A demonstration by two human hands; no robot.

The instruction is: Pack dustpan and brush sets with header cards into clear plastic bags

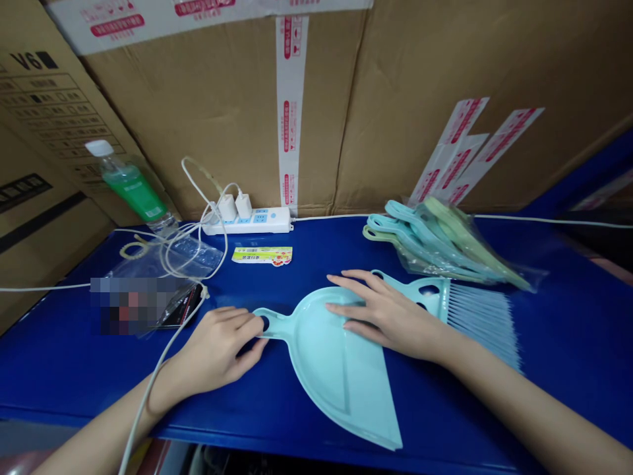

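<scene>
A light blue dustpan [321, 356] lies on the blue tabletop, its handle pointing left. My left hand [225, 346] pinches the end of that handle beside its hanging hole. Over the upper right part of the pan rests my right hand [380, 310], fingers spread and stretched out, nothing gripped. A matching light blue brush [482, 323] lies to the right, bristles pointing right; its handle is partly hidden behind my right hand and wrist.
Behind the brush are bagged blue and green dustpan sets [440, 237]. A power strip [252, 221] with chargers, a small printed card [262, 255] and a green bottle [133, 188] stand toward the back. A white cable [148, 389] crosses my left forearm. Cardboard boxes [222, 112] wall the back.
</scene>
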